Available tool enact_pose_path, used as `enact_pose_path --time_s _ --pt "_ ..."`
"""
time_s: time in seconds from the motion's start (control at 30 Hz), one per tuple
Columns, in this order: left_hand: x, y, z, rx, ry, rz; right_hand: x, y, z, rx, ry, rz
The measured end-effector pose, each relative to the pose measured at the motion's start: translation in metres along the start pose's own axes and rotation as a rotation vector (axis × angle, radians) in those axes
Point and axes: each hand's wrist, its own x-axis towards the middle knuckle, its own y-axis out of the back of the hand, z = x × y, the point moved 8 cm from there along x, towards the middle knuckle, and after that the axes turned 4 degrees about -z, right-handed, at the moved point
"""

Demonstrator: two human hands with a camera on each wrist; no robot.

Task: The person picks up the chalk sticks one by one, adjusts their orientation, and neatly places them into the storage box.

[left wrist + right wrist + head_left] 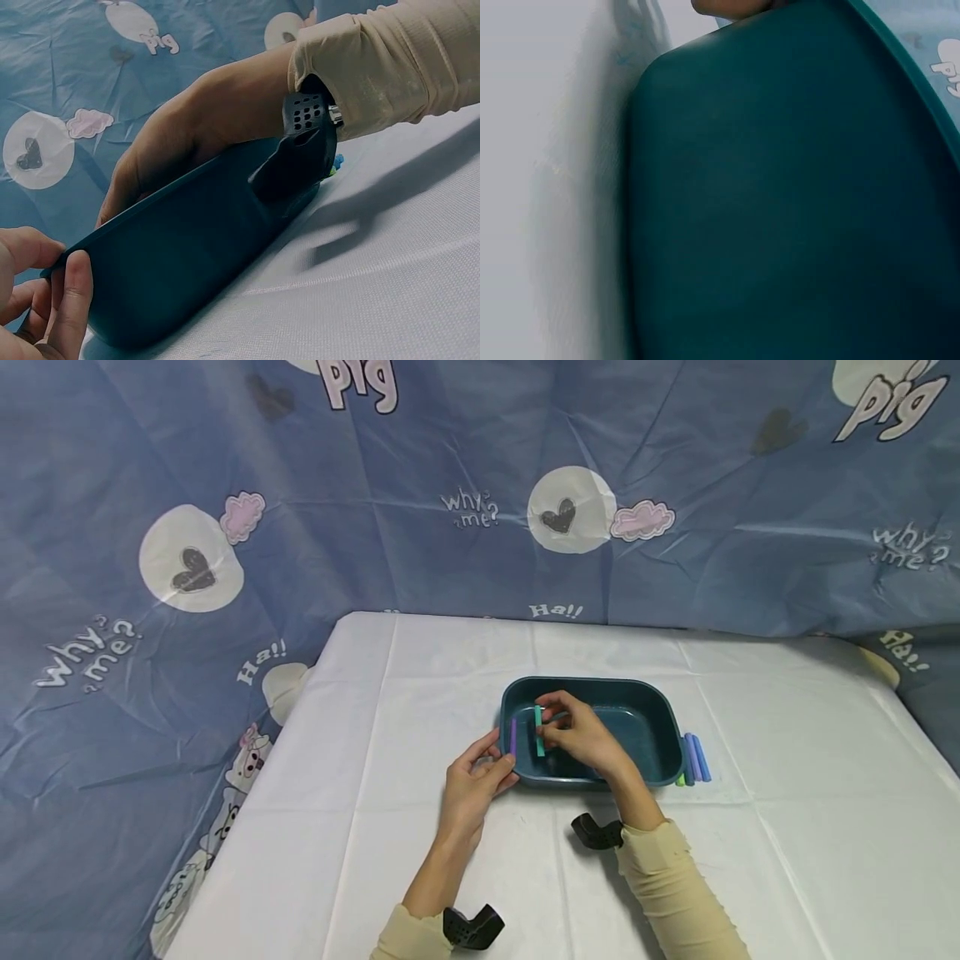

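Beige sleeves (686, 893) reach in from the bottom edge of the head view, each with a black wrist device (472, 928) near its cuff. Left of the frame's lower centre, the left hand (472, 785) grips the left end of a dark teal tray (641, 735), its fingers and thumb closed over the rim, as the left wrist view also shows. Right of centre, the right hand (581, 735) dips into the tray with its fingers bent, pinching a turquoise stick (539, 733) between thumb and fingertips. Just left of that stick, a purple stick (513, 737) lies along the tray's inner left wall, near the left thumb. Beside the tray's right end, blue sticks (699, 757) sit close together, with a bit of bright green (681, 781) at their lower left. White cloth covers the surface (405, 727), and blue printed fabric (412, 527) fills the top of the frame. The right wrist view is mostly tray wall and partly blurred, so the right fingers' grip seems readable only from the head view.
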Motion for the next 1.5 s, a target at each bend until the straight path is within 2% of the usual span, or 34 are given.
enact_pose_path --time_s 0.3,0.67,0.83,1.1,1.2,1.5 --pt "0.003 -0.005 0.000 0.012 -0.002 -0.015 0.007 0.003 0.002 -0.036 -0.038 -0.022" --pt "0.004 -0.003 0.006 0.024 -0.008 -0.002 0.019 -0.013 0.000 -0.091 -0.048 -0.079" --pt "0.002 -0.001 0.005 0.017 -0.004 0.015 0.020 -0.018 0.001 -0.149 -0.073 -0.077" --pt "0.003 0.002 0.006 0.040 -0.009 0.002 0.028 -0.022 0.004 -0.187 -0.080 -0.068" --pt "0.003 0.004 0.004 0.045 0.002 0.006 0.028 -0.025 0.005 -0.217 -0.095 -0.070" --pt "0.001 0.003 0.002 0.048 -0.001 -0.002 0.025 -0.023 0.002 -0.426 -0.084 -0.018"
